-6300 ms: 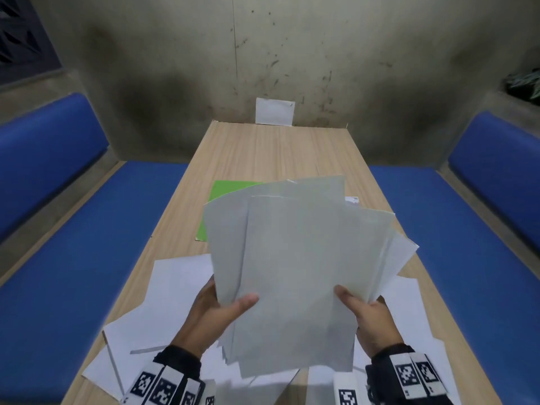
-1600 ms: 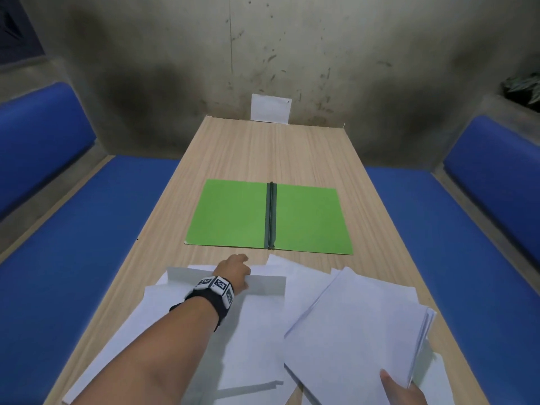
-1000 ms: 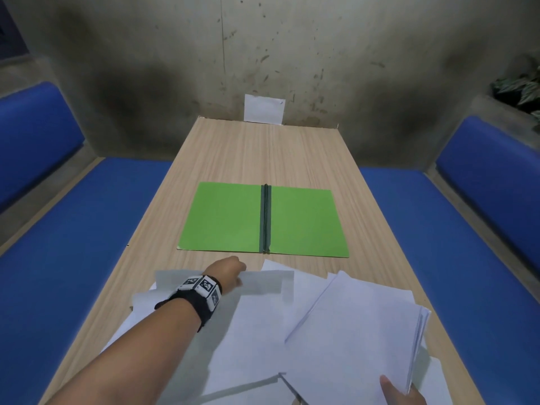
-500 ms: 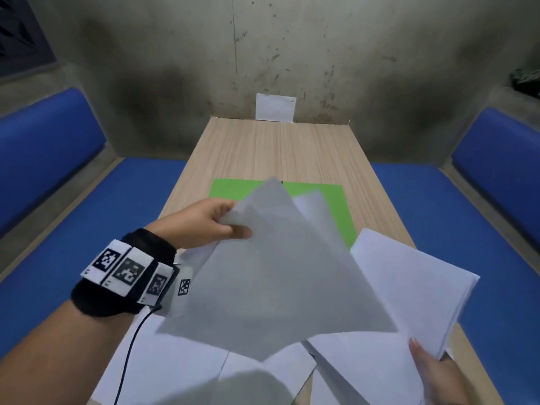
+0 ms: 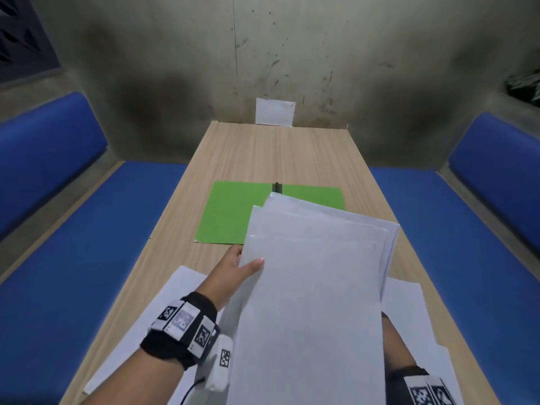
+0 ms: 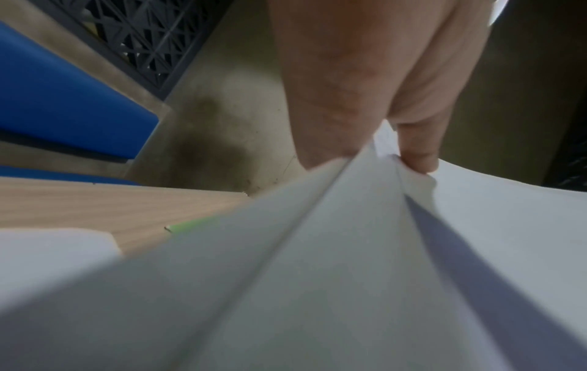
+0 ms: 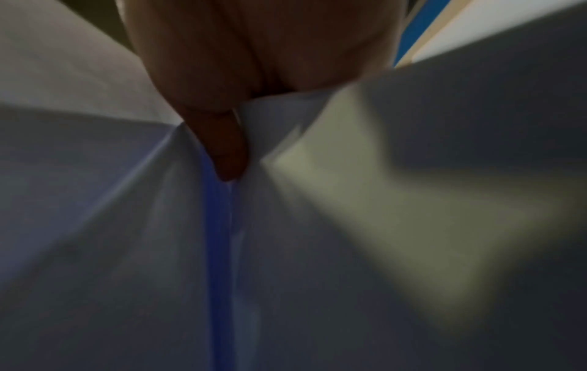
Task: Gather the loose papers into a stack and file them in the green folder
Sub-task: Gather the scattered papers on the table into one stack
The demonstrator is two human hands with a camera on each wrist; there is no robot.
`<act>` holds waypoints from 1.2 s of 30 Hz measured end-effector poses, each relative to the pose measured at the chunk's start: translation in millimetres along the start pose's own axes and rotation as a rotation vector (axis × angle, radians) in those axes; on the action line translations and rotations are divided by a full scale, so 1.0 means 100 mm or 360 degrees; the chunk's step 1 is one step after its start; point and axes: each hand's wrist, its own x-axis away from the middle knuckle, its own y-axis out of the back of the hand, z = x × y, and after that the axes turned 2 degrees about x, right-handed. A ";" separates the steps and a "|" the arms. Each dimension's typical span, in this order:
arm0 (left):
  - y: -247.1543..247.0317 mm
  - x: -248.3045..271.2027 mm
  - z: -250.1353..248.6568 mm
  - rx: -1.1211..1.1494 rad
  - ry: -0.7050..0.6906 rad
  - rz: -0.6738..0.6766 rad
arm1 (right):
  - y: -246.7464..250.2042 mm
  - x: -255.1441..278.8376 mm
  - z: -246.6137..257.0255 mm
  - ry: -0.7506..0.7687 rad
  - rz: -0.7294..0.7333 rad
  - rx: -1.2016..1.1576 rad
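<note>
Paper here is thin, floppy, slippery: your left hand [image 5: 233, 273] pinches the uneven stack of white sheets [image 5: 315, 287] at its left edge, right hand [image 7: 254, 62] fingers curled on the near right edge, stack held above the open green card folder [image 5: 230, 214]. More loose white sheets [image 5: 409, 311] remain on the wooden tabletop [image 5: 277, 153]. Grip both long edges; corners sag.

The left hand [image 5: 233, 273] held the left edge of a stack of white papers [image 5: 315, 287], thumb on top. The right hand was hidden behind the stack; only its forearm [image 5: 394, 346] showed. The stack was raised above the wooden table [image 5: 277, 153], covering part of the open green folder [image 5: 230, 214]. Loose sheets [image 5: 175, 293] lay on the table beneath. Blue benches [image 5: 87, 244] flanked both sides.
</note>
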 end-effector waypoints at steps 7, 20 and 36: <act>-0.05 0.17 0.01 0.0019 -0.0169 -0.0251 | 0.06 -0.12 -0.08 0.0232 0.0375 -0.0329; 0.00 0.72 -0.02 0.0194 -0.0548 -0.0359 | -0.13 0.10 0.09 0.0764 0.0351 0.0225; -0.11 0.53 -0.09 0.0282 -0.0768 -0.0731 | -0.45 -0.04 0.18 0.0859 0.0067 -0.0379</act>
